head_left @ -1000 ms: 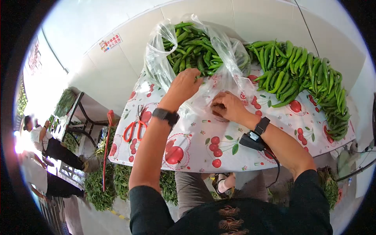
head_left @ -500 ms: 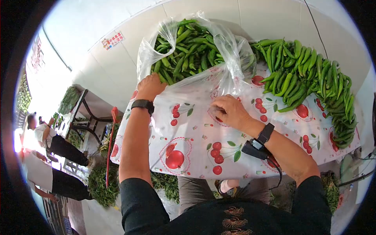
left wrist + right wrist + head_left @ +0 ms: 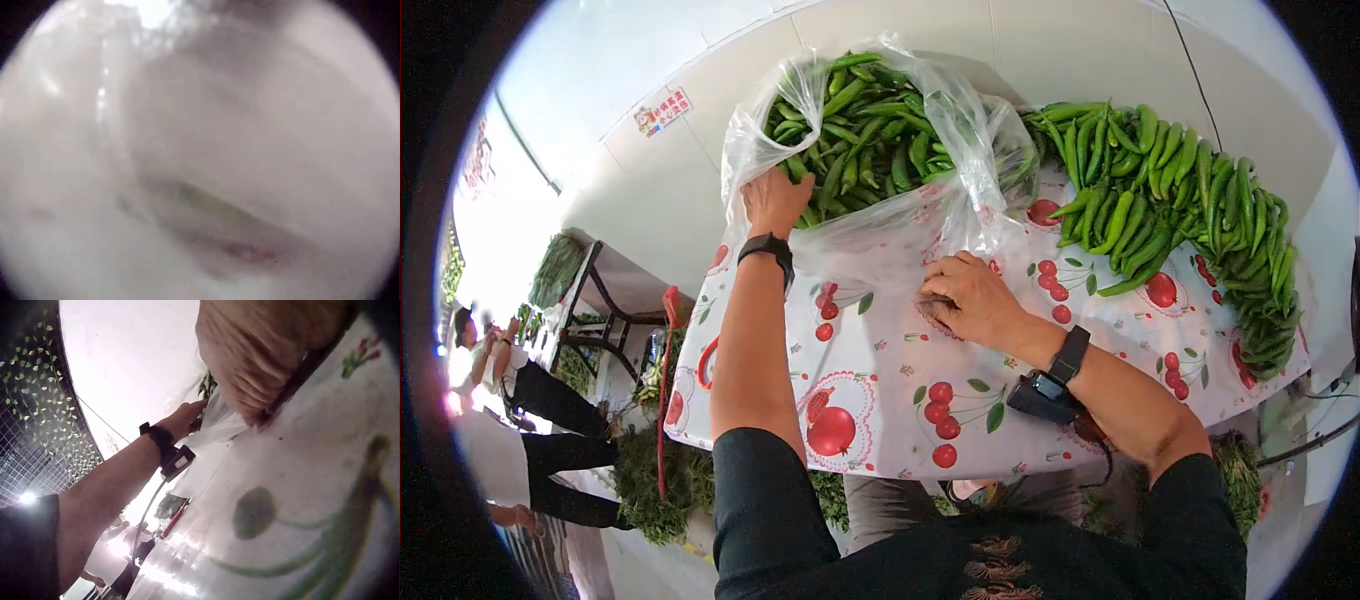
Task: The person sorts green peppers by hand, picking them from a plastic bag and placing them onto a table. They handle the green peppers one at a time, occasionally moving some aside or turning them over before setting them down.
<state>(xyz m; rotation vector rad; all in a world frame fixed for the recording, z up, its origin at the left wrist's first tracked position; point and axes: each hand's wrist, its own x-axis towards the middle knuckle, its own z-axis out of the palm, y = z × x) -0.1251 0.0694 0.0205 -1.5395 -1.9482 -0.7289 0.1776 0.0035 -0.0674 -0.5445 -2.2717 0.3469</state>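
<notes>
A clear plastic bag (image 3: 978, 170) full of long green peppers (image 3: 870, 140) lies on its side at the back of the table, its mouth facing me. My left hand (image 3: 776, 202) grips the left side of the mouth, fingertips right at the nearest peppers. The front film is drawn out between both hands. Low over the tablecloth, my right hand (image 3: 972, 296) has its fingers curled down at the front edge of the film; in the right wrist view the film (image 3: 215, 428) runs up to those fingers. The left wrist view is a blur of see-through film (image 3: 109, 119).
Rows of green peppers (image 3: 1135, 200) are laid out along the table's right side. An orange scissors handle (image 3: 706, 362) shows beside my left forearm. The tablecloth (image 3: 890, 400) has a fruit print. Beyond the table's left edge stand a red pole (image 3: 668, 390) and people (image 3: 490, 450).
My left hand has moved left from the bag's front to the left side of its mouth, spreading the mouth wider. The right hand has stayed nearly in place.
</notes>
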